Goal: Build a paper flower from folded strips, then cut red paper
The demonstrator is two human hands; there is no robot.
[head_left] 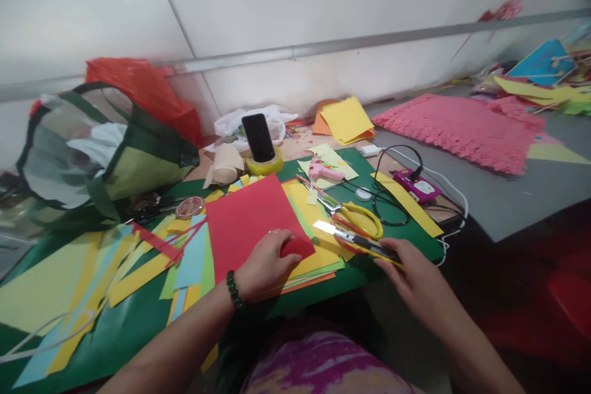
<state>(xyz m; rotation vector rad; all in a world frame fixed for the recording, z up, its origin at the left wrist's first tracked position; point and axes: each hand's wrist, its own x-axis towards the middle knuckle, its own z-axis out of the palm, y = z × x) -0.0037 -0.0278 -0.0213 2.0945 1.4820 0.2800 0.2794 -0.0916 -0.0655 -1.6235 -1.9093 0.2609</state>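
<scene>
My left hand [270,261] rests on a square sheet of red paper [249,215], its fingers curled together at the near right part of the sheet. The red paper lies on a stack of yellow, green and orange paper [318,261]. My right hand [410,268] grips a box cutter [364,239] with a yellow and black handle, its metal end pointing left toward the stack. Just beyond the cutter lie yellow-handled scissors [362,218], partly covered by it. A pink glue gun [325,171] sits behind them on pale paper.
Coloured paper strips [122,258] spread across the left of the green mat [111,345]. A phone [258,136] leans at the back beside yellow tape [265,163]. A purple power strip [416,186] with cables is at right. A green bag [152,160] stands at left.
</scene>
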